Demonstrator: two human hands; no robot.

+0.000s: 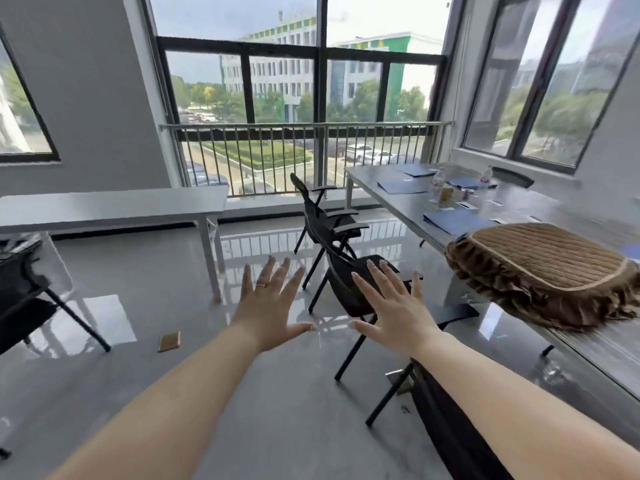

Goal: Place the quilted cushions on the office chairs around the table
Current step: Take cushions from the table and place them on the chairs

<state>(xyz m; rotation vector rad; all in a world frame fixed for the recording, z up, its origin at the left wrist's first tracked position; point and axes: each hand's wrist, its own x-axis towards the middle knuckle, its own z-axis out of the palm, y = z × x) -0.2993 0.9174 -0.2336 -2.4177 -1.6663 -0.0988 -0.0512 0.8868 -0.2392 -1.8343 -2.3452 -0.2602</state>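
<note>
A stack of brown quilted cushions (pixel 547 271) with ruffled edges lies on the long grey table (pixel 512 209) at the right. Beside the table's left edge stand black office chairs: a near one (pixel 346 289) with a bare seat, a farther one (pixel 325 216) behind it, and a dark chair back (pixel 450 427) right under my right forearm. My left hand (pixel 270 306) and my right hand (pixel 391 306) are stretched out in front of me, palms down, fingers spread, holding nothing. The right hand hovers in front of the near chair.
Blue folders (pixel 457 220), water bottles (pixel 440 181) and name cards sit on the grey table. A white table (pixel 114 206) and another black chair (pixel 24 289) stand at the left. A small gold plate (pixel 169 341) is set in the glossy floor. A window railing (pixel 304 126) runs behind.
</note>
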